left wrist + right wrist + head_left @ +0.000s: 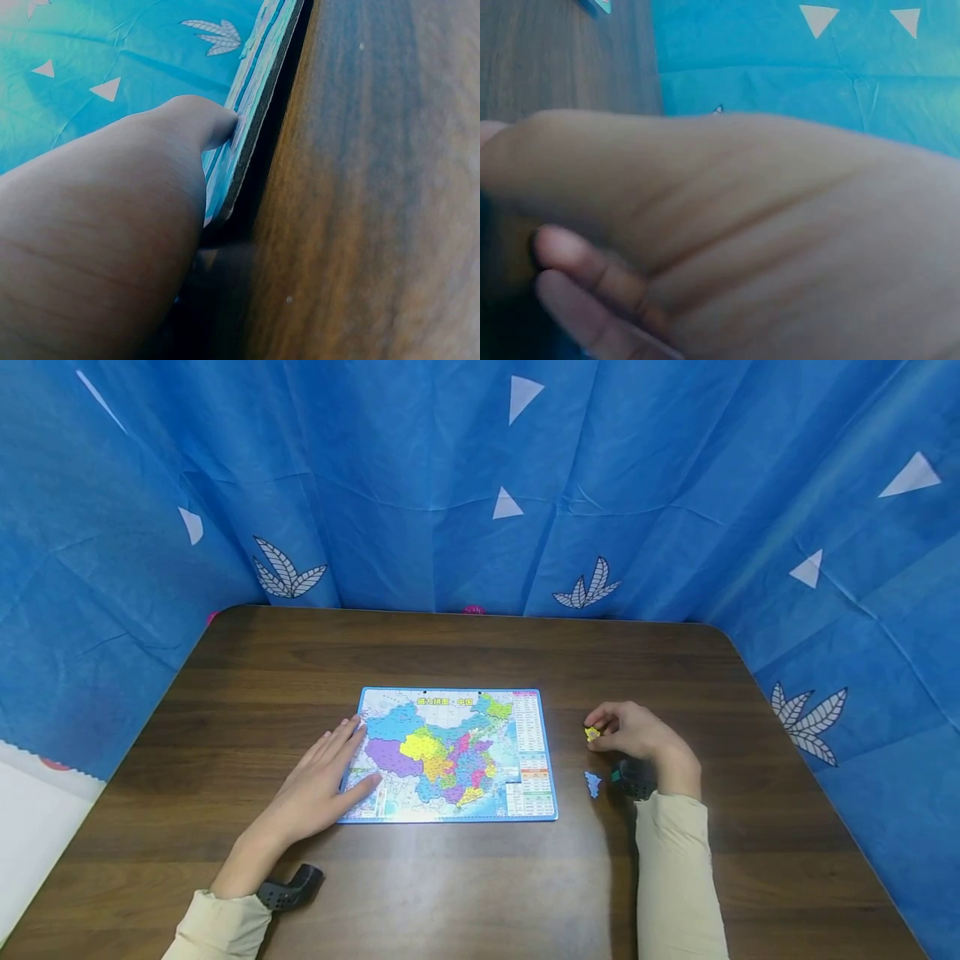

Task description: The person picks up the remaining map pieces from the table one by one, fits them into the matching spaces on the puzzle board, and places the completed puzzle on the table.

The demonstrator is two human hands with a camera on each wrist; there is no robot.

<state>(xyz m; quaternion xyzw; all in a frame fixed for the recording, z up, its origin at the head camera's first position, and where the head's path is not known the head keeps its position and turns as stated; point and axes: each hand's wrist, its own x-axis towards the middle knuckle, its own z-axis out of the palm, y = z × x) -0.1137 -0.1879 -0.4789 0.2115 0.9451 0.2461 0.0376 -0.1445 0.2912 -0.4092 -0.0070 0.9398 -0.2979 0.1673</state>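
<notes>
A map puzzle board with a blue border and colored regions lies flat on the table in the head view. My left hand rests on its left edge with straight fingers, thumb spread over the lower left part. In the left wrist view the thumb presses on the board's edge. To the right of the board, my right hand pinches a small yellow puzzle piece between thumb and fingers. Below it a blue puzzle piece lies on the table. In the right wrist view the palm hides the yellow piece.
The brown wooden table has rounded far corners. A blue curtain with white triangles and leaf prints hangs behind and along its sides. Black wrist cameras sit on both wrists, the left one close over the tabletop.
</notes>
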